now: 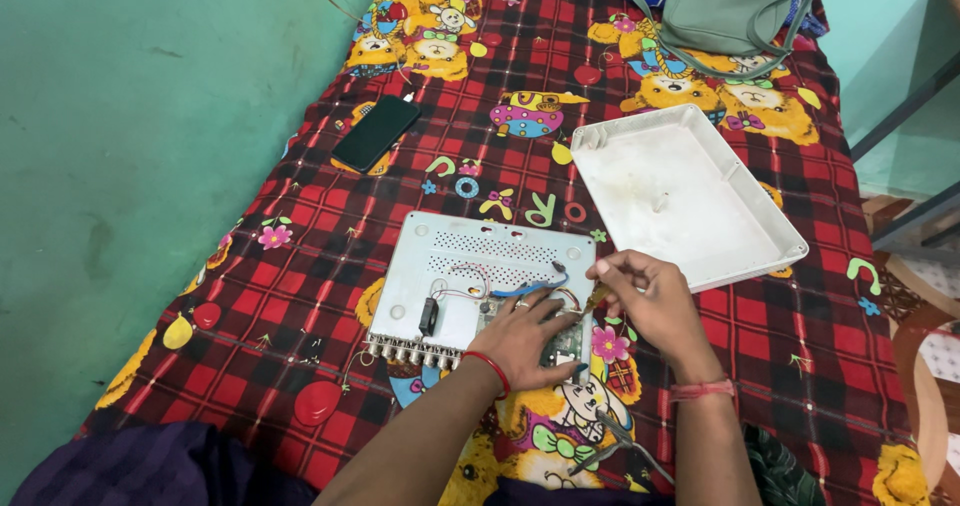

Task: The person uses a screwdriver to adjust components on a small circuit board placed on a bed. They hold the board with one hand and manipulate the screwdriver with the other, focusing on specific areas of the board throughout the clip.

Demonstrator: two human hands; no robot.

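An opened grey metal device chassis (455, 266) lies on a red checked bedsheet, with loose wires and a green circuit board (566, 344) inside. My left hand (522, 338) lies flat on the board and presses it down; a red thread is round that wrist. Just right of the chassis, my right hand (645, 301) pinches a small screwdriver (596, 295) whose tip points down at the board's right edge. The board is mostly hidden under my left hand.
The device's white plastic cover (680, 191) lies upturned at the right. A black phone (376, 132) rests at the upper left, a grey-green bag (725, 6) at the top. Pliers (620, 444) lie near my right forearm. A green wall runs along the left.
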